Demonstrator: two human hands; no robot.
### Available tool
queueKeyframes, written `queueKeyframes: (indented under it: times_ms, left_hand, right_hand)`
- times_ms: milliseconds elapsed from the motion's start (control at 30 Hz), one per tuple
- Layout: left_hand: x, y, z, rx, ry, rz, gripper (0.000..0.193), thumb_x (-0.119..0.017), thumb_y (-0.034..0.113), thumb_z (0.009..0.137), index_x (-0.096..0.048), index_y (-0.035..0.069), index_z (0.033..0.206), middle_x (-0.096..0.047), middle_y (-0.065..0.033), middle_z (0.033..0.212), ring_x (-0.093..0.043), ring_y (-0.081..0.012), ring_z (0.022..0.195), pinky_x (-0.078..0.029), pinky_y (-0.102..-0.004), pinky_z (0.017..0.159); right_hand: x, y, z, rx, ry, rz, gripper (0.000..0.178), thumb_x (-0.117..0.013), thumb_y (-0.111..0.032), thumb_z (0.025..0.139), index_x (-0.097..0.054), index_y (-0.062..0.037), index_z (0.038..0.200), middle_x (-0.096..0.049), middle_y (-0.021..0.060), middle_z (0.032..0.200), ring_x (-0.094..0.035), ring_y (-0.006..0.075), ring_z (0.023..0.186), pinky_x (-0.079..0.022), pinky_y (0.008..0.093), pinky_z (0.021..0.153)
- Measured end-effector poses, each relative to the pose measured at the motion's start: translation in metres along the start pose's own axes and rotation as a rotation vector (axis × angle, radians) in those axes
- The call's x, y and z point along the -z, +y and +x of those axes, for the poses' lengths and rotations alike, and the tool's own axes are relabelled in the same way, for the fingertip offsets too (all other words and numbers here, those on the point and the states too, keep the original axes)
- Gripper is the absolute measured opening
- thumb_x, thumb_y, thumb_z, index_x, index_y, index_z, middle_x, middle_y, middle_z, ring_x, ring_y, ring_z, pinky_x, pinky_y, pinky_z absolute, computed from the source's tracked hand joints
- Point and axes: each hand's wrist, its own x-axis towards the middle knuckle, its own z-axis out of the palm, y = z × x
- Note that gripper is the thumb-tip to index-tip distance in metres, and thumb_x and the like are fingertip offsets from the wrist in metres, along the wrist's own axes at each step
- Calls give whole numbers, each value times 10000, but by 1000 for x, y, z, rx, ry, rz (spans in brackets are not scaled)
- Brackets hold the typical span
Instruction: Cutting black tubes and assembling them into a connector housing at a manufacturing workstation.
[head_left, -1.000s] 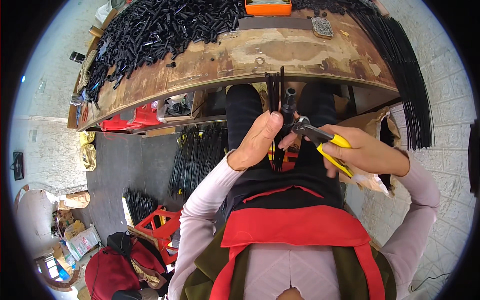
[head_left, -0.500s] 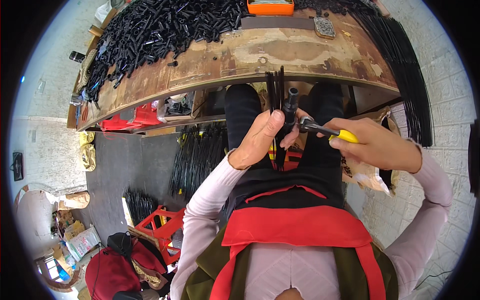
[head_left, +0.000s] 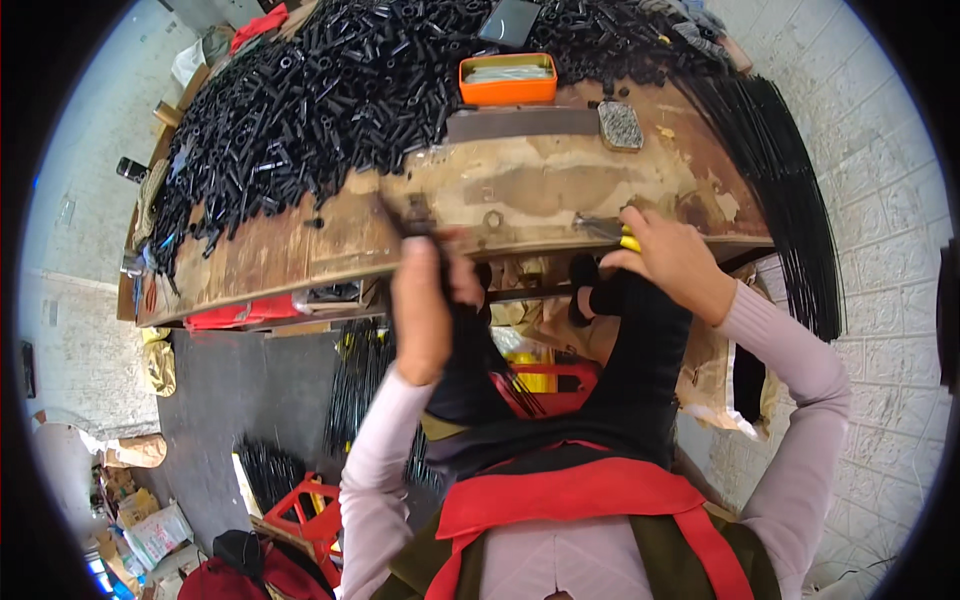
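Note:
My left hand [head_left: 422,305], smeared by motion, is closed around a bundle of thin black rods with a dark tubular fitting [head_left: 418,212] at its top. The rods' lower ends [head_left: 520,385] show over my lap. At the bench's front edge, my right hand [head_left: 680,262] has its fingers on the yellow handles of a pair of pliers [head_left: 600,228]. The pliers' metal jaws point left, low over or on the wooden bench top [head_left: 540,185]; contact is hard to tell.
A heap of black tubular fittings [head_left: 300,120] covers the bench's back left. Behind a dark strip [head_left: 535,124] stands an orange box [head_left: 508,92]; right of it is a tin of small metal pieces [head_left: 621,127]. Long black rods [head_left: 790,190] hang off the right end. A red stool [head_left: 305,515] stands lower left.
Both hands have moved forward from over my lap to the bench. The left has swung left with the rods; the right has carried the pliers away from the fitting to the bench edge.

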Motion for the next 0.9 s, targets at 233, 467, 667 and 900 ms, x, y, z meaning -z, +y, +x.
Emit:
queueKeyframes:
  times_ms: [233, 467, 667, 900]
  left_hand:
    - [65, 96, -12, -435, 73, -261, 526, -370, 505, 1026, -502, 12, 1156, -398, -17, 746, -382, -144, 669, -363, -291, 667]
    - [9, 19, -34, -116, 19, -849, 484, -431, 479, 1002, -500, 10, 1100, -498, -74, 816, -520, -224, 809, -433, -372, 855]
    - [-32, -112, -33, 295, -296, -1279, 655, -235, 503, 1029, -525, -83, 1076, -601, -232, 1108, -533, -400, 1157, -371, -522, 1114]
    - [35, -228, -69, 1007, -712, -865, 491, -479, 521, 979, -617, 72, 1122, -647, -67, 1051, -591, -250, 1039, -480, -369, 910]
  right_hand:
    - [-13, -28, -19, 594, 148, -45, 480, -766, -363, 689, -630, -23, 999, -607, 125, 1002, -603, 293, 942, -477, 420, 813]
    - [-26, -59, -127, 18, -133, 1990, 667, -707, -95, 823, -376, -6, 1395, -540, 190, 1282, -665, 284, 940, -590, 360, 750]
    - [6, 11, -199, -163, 1123, 1450, 523, -692, -164, 824, -450, 24, 1248, -622, 111, 934, -579, 140, 527, -480, 219, 425]
    - [55, -59, -191, -256, 801, 1072, 494, -725, 47, 621, -625, -36, 1097, -569, -17, 833, -573, 89, 730, -497, 247, 702]
